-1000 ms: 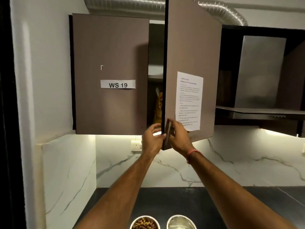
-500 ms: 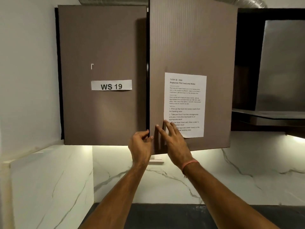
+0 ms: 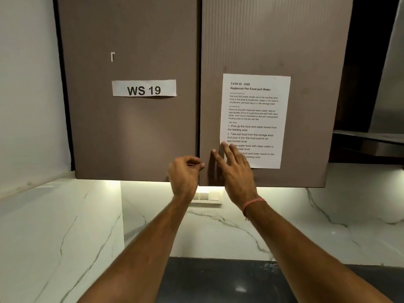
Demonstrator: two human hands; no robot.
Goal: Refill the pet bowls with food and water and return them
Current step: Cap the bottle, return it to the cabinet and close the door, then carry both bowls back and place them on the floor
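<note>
Two brown wall cupboard doors fill the view, both flush and closed. The left door (image 3: 131, 127) bears a "WS 19" label. On the right door (image 3: 306, 51) hangs a printed task sheet (image 3: 255, 119). My right hand (image 3: 234, 171) lies flat with straight fingers against the right door's lower left corner, covering part of the sheet. My left hand (image 3: 185, 173) hovers beside it at the seam between the doors, fingers loosely curled, holding nothing. The pet bowls and food bag are out of view.
A white marble backsplash (image 3: 218, 232) with a socket plate (image 3: 207, 196) runs under the cupboards. A dark countertop (image 3: 218, 281) lies below my arms. A marble-clad wall block (image 3: 54, 237) stands at the left, a range hood (image 3: 371, 141) at the right.
The right cupboard door swung from ajar to fully closed under my right hand. My left hand let go of its edge. My head tilted up, so the two bowls dropped out of view.
</note>
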